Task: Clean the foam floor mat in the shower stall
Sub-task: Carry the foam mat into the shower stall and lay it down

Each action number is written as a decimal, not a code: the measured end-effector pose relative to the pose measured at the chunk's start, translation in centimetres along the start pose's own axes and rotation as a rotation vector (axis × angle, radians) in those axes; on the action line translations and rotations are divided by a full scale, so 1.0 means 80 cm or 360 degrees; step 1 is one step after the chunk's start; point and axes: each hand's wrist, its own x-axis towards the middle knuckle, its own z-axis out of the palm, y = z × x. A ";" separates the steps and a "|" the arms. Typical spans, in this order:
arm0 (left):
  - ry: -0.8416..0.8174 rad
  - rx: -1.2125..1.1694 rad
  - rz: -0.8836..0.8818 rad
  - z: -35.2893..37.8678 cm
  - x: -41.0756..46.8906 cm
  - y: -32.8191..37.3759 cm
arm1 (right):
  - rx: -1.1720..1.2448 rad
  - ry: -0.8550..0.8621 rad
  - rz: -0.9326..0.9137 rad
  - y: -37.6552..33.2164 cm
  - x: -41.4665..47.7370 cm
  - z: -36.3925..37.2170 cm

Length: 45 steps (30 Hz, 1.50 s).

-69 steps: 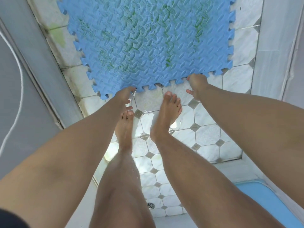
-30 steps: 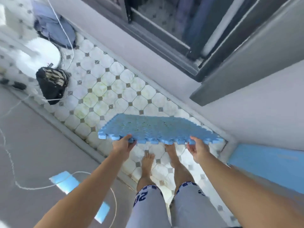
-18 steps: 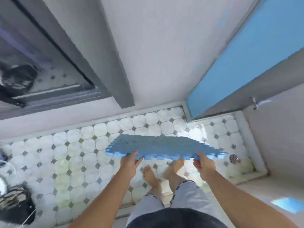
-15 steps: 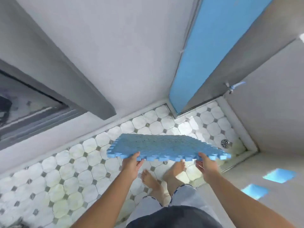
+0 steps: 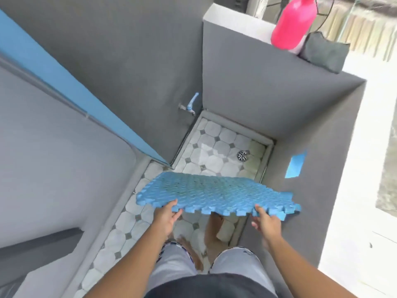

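1. The left hand [image 5: 165, 214] is pinching the near edge of the foam mat [image 5: 214, 191] at about 7 o'clock, thumb lying on the top face and the other fingers [image 5: 177, 214] tucked underneath, clamped on the toothed border
2. The right hand [image 5: 266, 220] is gripping the same edge at about 5 o'clock, its fingers [image 5: 258, 210] curling up round the interlocking teeth
3. The mat is hanging roughly level in the air, clear of the tiled floor [image 5: 214, 143] of the stall, with the person's bare feet showing under its near edge
4. It is probably handling as light and bendy: two edge pinches alone are carrying it, and the near border is dipping a little between the hands
5. Wet foam is likely turning slippery and the teeth may tear, so the safer hold is just behind the teeth, on solid foam, hands wide apart
6. Beyond the mat, the drain [image 5: 242, 155] is sitting at 1 o'clock and the tap [image 5: 190, 106] is sticking out of the grey wall at 11 o'clock
7. Farther off at 1 o'clock, a pink bottle [image 5: 292, 22] and a dark cloth [image 5: 324, 53] are resting on the wall top
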 end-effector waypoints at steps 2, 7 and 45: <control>-0.0047 0.0061 -0.0009 0.016 0.010 0.018 | 0.0099 0.0005 0.0058 -0.001 0.009 0.012; -0.0169 0.0110 -0.0030 0.049 0.036 0.059 | 0.0328 0.0187 0.0059 -0.024 0.023 0.053; -0.0286 0.0386 0.0016 0.321 0.187 0.151 | 0.0927 0.0343 0.0229 -0.147 0.224 0.123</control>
